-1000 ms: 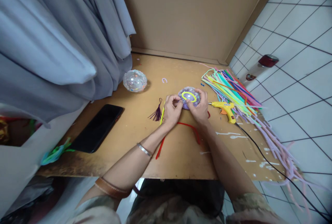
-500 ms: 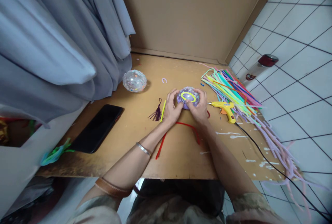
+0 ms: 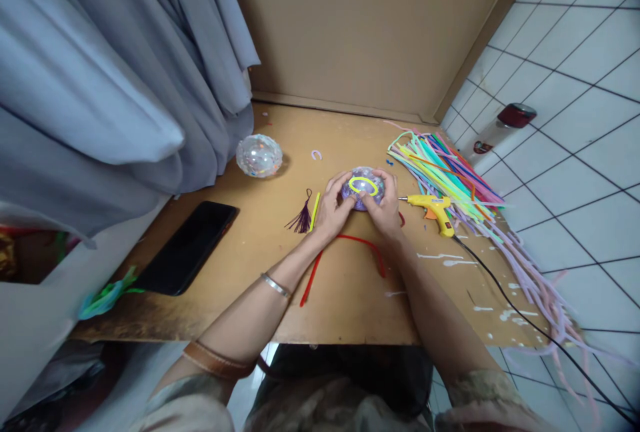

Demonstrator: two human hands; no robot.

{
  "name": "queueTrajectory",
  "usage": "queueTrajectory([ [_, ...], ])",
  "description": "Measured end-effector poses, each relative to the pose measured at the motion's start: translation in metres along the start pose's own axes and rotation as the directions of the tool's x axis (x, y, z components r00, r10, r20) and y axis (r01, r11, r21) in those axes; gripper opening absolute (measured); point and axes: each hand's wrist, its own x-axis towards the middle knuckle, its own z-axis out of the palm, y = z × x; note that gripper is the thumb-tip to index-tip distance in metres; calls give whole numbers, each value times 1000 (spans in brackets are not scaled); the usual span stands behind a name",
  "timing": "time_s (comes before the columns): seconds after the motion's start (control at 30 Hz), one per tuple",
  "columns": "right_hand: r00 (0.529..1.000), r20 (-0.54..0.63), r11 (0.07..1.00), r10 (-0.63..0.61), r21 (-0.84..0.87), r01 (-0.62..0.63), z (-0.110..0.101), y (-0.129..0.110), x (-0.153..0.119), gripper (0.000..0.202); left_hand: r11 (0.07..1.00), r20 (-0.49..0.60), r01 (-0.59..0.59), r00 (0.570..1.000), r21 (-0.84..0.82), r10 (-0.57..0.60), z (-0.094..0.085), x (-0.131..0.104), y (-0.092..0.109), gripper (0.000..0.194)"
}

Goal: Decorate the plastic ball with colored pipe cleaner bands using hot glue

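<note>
Between my two hands is a purple, glittery round ball (image 3: pixel 364 203) with a bright yellow pipe-cleaner ring (image 3: pixel 363 179) on its top. My left hand (image 3: pixel 334 207) wraps its left side, thumb near the ring. My right hand (image 3: pixel 383 209) grips the other side, its thumb also by the ring's lower edge. Red pipe cleaners (image 3: pixel 363 239) lie on the table just below my wrists. To the left of my left hand are a short yellow pipe-cleaner piece (image 3: pixel 315 211) and a dark purple tassel (image 3: pixel 301 217).
A yellow glue gun (image 3: pixel 434 207) with a black cord lies right of my hands, before a heap of coloured pipe cleaners (image 3: pixel 445 172). A clear speckled ball (image 3: pixel 259 156) and a black phone (image 3: pixel 189 245) are on the left. A bottle (image 3: pixel 503 127) stands against the tiles.
</note>
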Motion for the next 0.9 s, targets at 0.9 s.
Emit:
queueTrajectory([
  [0.9, 1000, 22, 1000, 5, -19, -5, -2, 3, 1, 47, 997, -51, -28, 998, 70, 32, 5, 1, -1, 49],
])
